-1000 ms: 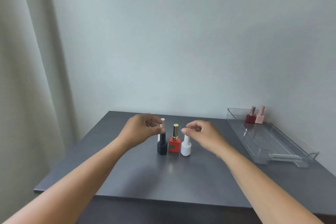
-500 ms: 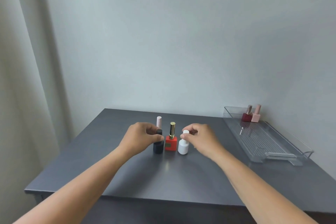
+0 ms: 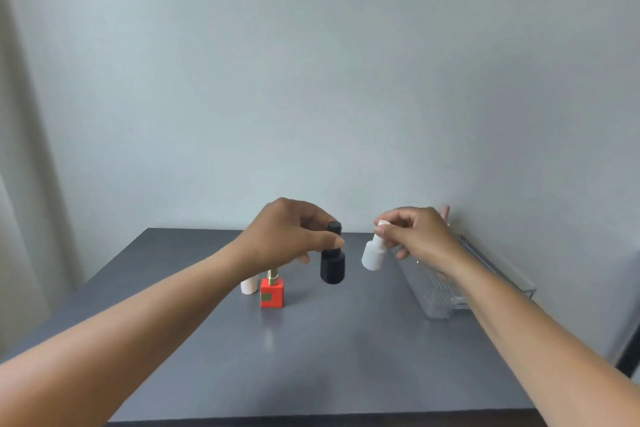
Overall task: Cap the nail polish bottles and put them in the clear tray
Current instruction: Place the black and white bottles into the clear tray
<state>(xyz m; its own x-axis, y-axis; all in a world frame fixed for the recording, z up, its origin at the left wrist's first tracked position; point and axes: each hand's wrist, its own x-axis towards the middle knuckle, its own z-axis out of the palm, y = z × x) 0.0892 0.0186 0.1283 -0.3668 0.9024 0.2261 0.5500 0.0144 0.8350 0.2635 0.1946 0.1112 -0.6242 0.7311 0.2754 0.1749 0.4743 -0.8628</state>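
Above the grey table, each hand's grip pinches a capped bottle: left black, right white.

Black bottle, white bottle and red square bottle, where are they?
Black nail polish bottle (image 3: 332,267), head view, round body.
White nail polish bottle (image 3: 372,257), head view, lower body.
Red square nail polish bottle (image 3: 272,293), head view, front face.

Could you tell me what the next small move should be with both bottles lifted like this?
Probably carry the right hand rightward and set the white bottle into the clear tray: it hangs capped, beside the tray's near end.
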